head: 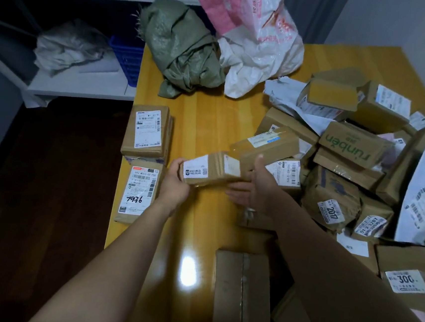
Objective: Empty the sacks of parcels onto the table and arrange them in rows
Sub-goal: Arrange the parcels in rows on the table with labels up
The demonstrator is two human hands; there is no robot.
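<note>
A small brown parcel point(212, 168) with white labels hangs just above the yellow table point(210, 114). My left hand point(175, 183) grips its left end. My right hand point(255, 188) holds its right end, thumb up against a second parcel point(264, 146) lying behind it. Two labelled parcels lie flat in a column at the table's left edge: one further away point(146, 131) and one nearer point(139, 191), marked 7936. A big heap of parcels point(355, 174) fills the right side. An empty green sack point(183, 49) and a white-and-pink sack point(256, 40) lie crumpled at the back.
A flat brown box point(240, 293) lies at the near edge, below my right forearm. Left of the table stands a white shelf point(78, 85) with a blue basket point(128, 56) and a grey bundle. The floor to the left is dark wood.
</note>
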